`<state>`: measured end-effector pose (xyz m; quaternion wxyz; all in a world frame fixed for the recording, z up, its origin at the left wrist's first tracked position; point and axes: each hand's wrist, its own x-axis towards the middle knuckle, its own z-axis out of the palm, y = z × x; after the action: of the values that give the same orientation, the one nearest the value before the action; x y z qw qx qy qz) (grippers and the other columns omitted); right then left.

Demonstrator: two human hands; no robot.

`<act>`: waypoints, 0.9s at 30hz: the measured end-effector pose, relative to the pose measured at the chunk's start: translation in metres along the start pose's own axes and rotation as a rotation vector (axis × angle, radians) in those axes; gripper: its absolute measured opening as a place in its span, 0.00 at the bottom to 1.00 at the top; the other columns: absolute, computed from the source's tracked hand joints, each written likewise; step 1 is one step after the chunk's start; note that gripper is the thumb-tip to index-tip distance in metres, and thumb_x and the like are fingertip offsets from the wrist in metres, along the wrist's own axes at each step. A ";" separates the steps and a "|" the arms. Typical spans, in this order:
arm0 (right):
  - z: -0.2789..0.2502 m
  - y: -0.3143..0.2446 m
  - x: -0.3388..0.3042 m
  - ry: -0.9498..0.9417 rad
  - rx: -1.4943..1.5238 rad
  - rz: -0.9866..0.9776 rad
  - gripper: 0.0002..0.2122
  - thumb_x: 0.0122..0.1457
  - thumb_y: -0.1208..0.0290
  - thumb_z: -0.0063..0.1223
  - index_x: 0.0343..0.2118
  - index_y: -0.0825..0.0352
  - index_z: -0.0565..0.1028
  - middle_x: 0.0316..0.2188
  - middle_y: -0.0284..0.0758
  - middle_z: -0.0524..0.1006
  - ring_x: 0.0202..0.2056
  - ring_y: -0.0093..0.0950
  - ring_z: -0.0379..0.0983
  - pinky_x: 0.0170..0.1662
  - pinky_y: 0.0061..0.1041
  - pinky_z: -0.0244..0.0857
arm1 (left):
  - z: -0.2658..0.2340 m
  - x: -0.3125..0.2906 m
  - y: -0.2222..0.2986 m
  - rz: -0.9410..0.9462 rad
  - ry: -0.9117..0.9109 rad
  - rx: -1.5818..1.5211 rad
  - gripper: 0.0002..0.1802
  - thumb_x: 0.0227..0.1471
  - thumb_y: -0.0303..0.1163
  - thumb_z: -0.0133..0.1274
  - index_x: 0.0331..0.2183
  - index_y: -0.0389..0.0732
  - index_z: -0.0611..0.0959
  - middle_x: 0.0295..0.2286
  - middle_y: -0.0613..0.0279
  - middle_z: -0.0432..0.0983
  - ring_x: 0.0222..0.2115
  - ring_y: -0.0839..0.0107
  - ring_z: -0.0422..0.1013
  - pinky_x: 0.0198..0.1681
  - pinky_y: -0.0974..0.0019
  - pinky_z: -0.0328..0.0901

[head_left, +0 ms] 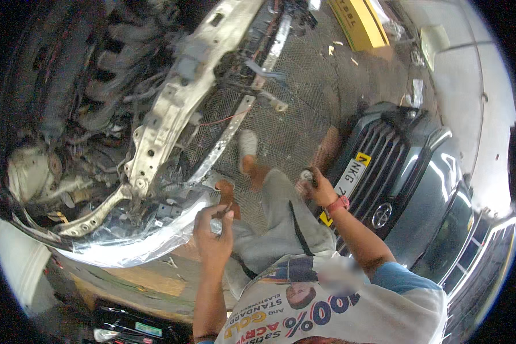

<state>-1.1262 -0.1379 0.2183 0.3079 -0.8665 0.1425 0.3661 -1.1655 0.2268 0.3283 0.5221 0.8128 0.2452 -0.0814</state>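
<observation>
My left hand (pixel 213 229) is raised beside the clear headlight (pixel 155 235) of a car with its front end stripped. Thumb and forefinger are pinched together; a small dark thing may be between them, too small to name. My right hand (pixel 320 190), a red band on its wrist, is wrapped round a dark tool with a round silver end (pixel 307 175). Most of that tool is hidden in the fist, so its kind does not show. The pale metal front crossmember (pixel 166 123) and a thin silver bumper bar (pixel 226 135) lie beyond my left hand.
Engine parts (pixel 112 69) fill the open bay at left. Close by my right arm stands a dark car's grille (pixel 378 166) with its yellow-and-white plate. A yellow box (pixel 358 26) lies on the textured floor (pixel 292 132) at the far side, near small scraps.
</observation>
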 end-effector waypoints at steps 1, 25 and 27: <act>-0.003 0.044 -0.001 0.047 -0.062 0.020 0.27 0.59 0.65 0.61 0.59 0.69 0.66 0.47 0.54 0.78 0.49 0.52 0.76 0.50 0.43 0.70 | 0.011 -0.004 0.004 0.001 -0.041 0.017 0.11 0.54 0.31 0.64 0.38 0.37 0.83 0.33 0.53 0.80 0.36 0.58 0.76 0.42 0.58 0.69; -0.304 0.237 0.178 0.078 0.208 0.206 0.26 0.55 0.66 0.59 0.57 0.68 0.71 0.39 0.55 0.80 0.43 0.55 0.77 0.47 0.47 0.71 | 0.449 0.135 0.332 0.038 -0.440 0.088 0.12 0.57 0.35 0.61 0.39 0.38 0.84 0.34 0.55 0.83 0.36 0.63 0.78 0.44 0.61 0.70; -0.332 0.223 0.204 0.129 0.249 0.166 0.19 0.57 0.74 0.57 0.51 0.69 0.71 0.36 0.48 0.81 0.34 0.38 0.78 0.37 0.35 0.73 | 0.460 0.159 0.346 0.068 -0.404 0.074 0.13 0.57 0.37 0.61 0.39 0.38 0.84 0.34 0.54 0.83 0.35 0.62 0.79 0.43 0.60 0.70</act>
<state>-0.9092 -0.5262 0.1554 0.3720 -0.8286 0.2775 0.3133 -0.8034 -0.2480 0.3436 0.5330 0.8063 0.1048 -0.2342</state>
